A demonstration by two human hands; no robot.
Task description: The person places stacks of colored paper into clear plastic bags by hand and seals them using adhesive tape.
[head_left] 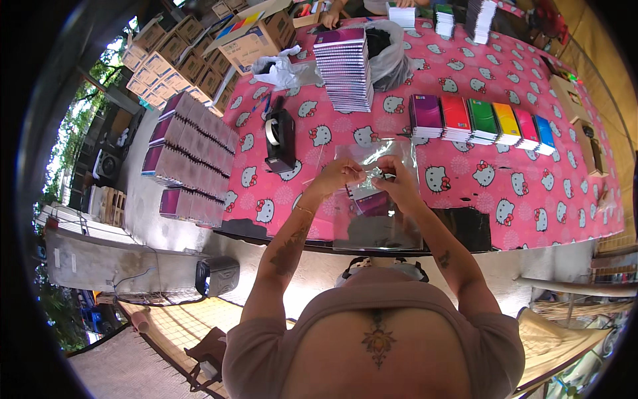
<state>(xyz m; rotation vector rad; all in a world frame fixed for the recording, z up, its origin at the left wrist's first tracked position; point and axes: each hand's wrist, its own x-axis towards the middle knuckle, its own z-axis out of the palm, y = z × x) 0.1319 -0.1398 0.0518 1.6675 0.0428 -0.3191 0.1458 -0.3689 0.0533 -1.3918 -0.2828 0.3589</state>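
My left hand (340, 175) and my right hand (397, 181) come together at the table's near edge. Both are closed, pinching crumpled parts of a clear plastic bag (408, 229) between thumbs and fingers. Below my fingers, a purple notebook (374, 204) shows through the shiny film, partly covered by glare. Whether the notebook lies inside the bag or under it, I cannot tell. Left of my left hand stands a black tape dispenser (282, 141) with a roll of tape on it.
A tall stack of spiral notebooks (345, 78) stands beyond my hands, beside a grey plastic bag (393, 63). Small stacks of coloured notebooks (483, 121) line the right. More notebook stacks (193, 156) and cardboard boxes (176, 63) are at left. Another person's hand (330, 18) is across the pink-covered table (458, 176).
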